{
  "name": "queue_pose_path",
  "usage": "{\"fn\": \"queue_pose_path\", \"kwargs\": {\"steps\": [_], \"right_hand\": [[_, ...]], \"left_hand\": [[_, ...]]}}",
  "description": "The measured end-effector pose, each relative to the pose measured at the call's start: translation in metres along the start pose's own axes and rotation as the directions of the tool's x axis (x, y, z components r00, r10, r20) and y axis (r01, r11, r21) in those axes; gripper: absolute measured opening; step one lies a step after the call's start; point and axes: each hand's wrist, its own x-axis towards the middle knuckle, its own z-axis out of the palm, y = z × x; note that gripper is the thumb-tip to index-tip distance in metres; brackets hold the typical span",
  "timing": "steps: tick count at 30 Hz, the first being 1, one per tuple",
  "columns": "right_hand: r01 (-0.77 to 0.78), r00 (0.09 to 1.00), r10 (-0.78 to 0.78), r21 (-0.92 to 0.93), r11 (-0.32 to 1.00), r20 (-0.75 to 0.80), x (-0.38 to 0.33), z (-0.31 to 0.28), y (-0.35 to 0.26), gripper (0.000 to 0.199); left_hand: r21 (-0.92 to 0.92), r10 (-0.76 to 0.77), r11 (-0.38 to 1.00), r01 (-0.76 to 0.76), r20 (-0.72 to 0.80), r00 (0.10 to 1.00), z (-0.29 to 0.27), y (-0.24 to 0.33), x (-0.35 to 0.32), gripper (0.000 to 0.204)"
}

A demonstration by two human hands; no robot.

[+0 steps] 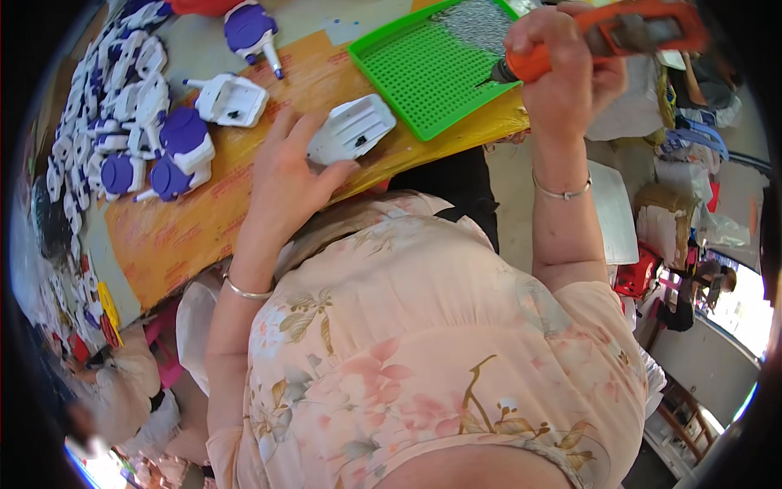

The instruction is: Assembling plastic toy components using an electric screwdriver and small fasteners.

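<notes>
Close to the near edge of the table (187,236), right of its middle, a white shell (362,130) lies open side up, ribs and a small dark piece showing inside. Over its left end comes the left hand (289,179), thumb and fingers spread apart around it; how firmly they grip, I cannot tell. Above the table's right end, the right hand (562,81) is clamped around an orange driver (601,39), whose thin dark bit points left over the green tray (432,130). That tray sits just beyond the shell, one corner toward the table's near edge, with silvery bits (476,28) heaped at its far end. Left of the shell, well apart from the tray, rests a second shell (232,102), also open side up. Beyond that, toward the table's far edge, lies a purple-and-white unit (251,33). More purple-topped units (186,130) sit nearer the left end, beside a long pile (122,90) of white and purple parts. Past the table's left end, a co-worker (122,383) in a pale top appears.
</notes>
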Motion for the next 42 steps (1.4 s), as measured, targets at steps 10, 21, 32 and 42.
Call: {"fn": "queue_pose_path", "kwargs": {"steps": [10,21,32,42], "right_hand": [[-0.025,0.929,0.005,0.050,0.998,0.369,-0.050,0.058,0.020,0.028],[-0.116,0.955,0.077,0.121,0.986,0.287,-0.045,0.060,0.020,0.023],[-0.165,0.922,0.141,0.037,0.986,0.360,-0.057,0.061,0.024,0.029],[-0.169,0.927,0.164,-0.012,0.985,0.338,-0.065,0.065,0.030,0.021]], "left_hand": [[-0.094,-0.069,0.993,0.074,0.060,0.996,0.003,-0.001,0.001,0.056],[0.147,0.177,0.971,-0.188,0.083,0.981,0.003,0.003,-0.004,0.042],[0.085,0.189,0.979,-0.187,-0.011,0.982,0.012,-0.001,-0.008,0.032],[0.074,0.167,0.983,-0.167,-0.005,0.986,0.010,0.001,-0.006,0.030]]}}
